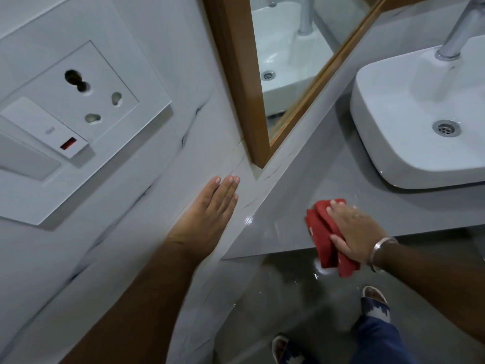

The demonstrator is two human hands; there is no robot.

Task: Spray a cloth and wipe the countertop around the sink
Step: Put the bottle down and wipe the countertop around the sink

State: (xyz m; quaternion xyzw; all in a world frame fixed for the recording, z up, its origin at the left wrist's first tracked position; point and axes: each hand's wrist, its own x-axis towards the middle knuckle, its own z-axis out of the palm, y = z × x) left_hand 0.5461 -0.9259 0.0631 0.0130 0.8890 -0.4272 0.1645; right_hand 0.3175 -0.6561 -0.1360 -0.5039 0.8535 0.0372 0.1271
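Observation:
A red cloth (pixel 321 232) lies folded on the grey countertop (pixel 288 206), at its front edge, left of the white basin (pixel 409 143). My right hand (pixel 354 229) presses flat on the cloth, with the thumb wrapped over its lower part, which hangs past the counter's edge. My left hand (pixel 210 208) rests flat against the marbled wall, fingers together and holding nothing. No spray bottle is in view.
A wood-framed mirror (pixel 283 61) stands on the counter's back edge. A chrome tap (pixel 456 35) rises behind the basin. A socket and switch plate (pixel 76 122) sits on the wall at left. Below the counter, the wet-looking floor (pixel 275 298) and my sandalled feet show.

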